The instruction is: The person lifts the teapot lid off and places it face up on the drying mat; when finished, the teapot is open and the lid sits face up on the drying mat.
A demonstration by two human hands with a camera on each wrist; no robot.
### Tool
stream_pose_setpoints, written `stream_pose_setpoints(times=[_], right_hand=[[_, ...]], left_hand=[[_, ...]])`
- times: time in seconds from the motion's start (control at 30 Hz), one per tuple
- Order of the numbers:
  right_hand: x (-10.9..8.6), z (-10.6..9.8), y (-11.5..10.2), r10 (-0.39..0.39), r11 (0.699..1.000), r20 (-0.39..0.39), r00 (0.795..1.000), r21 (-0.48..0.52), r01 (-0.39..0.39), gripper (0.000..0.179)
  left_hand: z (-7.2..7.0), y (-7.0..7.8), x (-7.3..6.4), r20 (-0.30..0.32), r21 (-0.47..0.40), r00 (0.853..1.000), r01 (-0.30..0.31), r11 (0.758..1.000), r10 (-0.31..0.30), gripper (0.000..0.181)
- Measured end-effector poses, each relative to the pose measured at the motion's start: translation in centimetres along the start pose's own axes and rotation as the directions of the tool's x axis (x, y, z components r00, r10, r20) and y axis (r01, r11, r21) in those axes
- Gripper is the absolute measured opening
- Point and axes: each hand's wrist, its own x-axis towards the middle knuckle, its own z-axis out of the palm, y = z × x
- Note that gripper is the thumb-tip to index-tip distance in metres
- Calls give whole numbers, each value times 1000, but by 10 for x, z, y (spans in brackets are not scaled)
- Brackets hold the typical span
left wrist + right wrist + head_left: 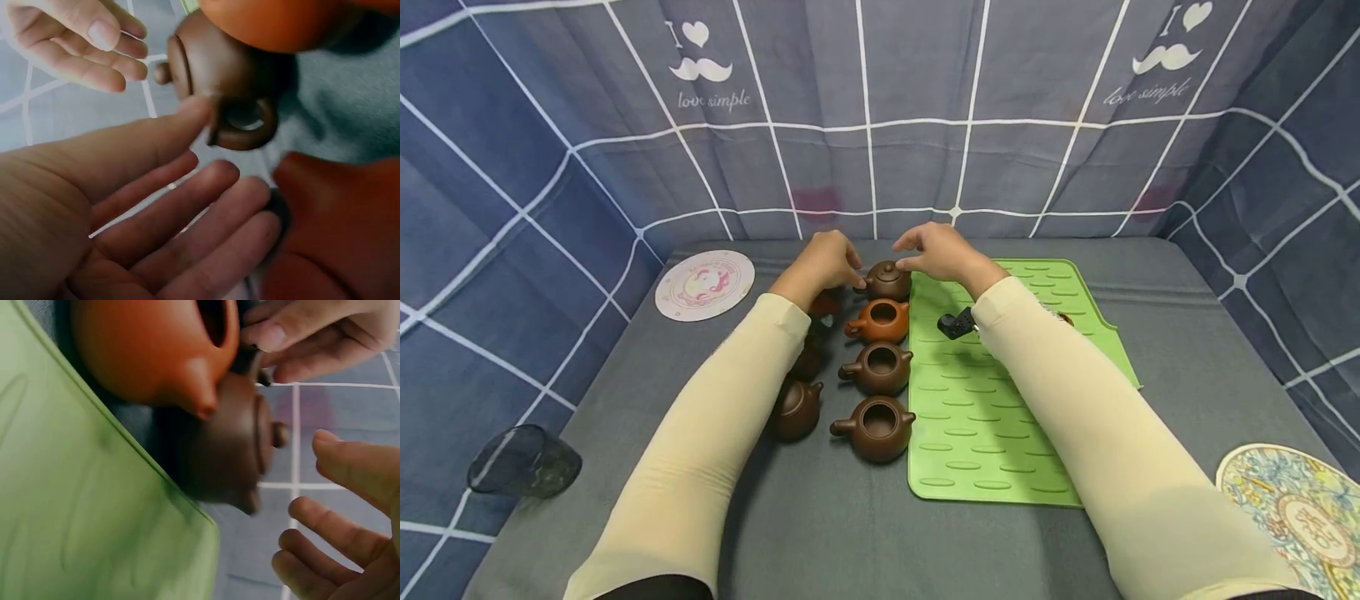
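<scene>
Grey tabletop (850, 533), teapot (889, 283) between hands (826, 265) (946, 253)

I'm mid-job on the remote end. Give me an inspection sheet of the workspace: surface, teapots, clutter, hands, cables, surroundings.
Surface: gray cloth, with a green mat lying on it.
Job's things: lidded brown teapot at the far end of a column; nearer, a lidless orange teapot, then two lidless brown teapots; more teapots alongside, partly hidden by the left sleeve.
Clutter: pink-and-white disc, dark container, patterned disc.
Hands: left hand at the lidded teapot's handle, contact unclear; right hand near its lid, fingers apart.
Cables: nothing seen.
Surroundings: blue-gray gridded curtain.
</scene>
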Motion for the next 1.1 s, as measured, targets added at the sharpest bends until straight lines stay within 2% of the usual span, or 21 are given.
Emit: stream_pose_setpoints(times=[0.17,0.37,0.5,0.7,0.9,1.1], right_hand=[[15,18,0,9,1000,-22,1000,0,-9,37],[17,32,4,39,999,-37,999,11,-39,34],[14,37,6,64,998,-85,994,33,-61,29],[13,39,4,47,998,-157,986,47,-40,24],[6,34,-3,5,993,-228,974,114,22,23],[-4,24,-7,-7,971,-225,974,233,61,25]], left_hand=[[3,-11,3,36,-97,999,41,994,-38,29],[8,-14,3,47,-118,998,58,991,-53,17],[11,-14,3,23,-112,999,37,993,-35,14],[11,-14,4,3,-58,1000,-6,998,6,11],[12,-15,4,6,-67,1000,0,998,1,11],[12,-16,4,-19,-75,1000,-14,997,12,10]])
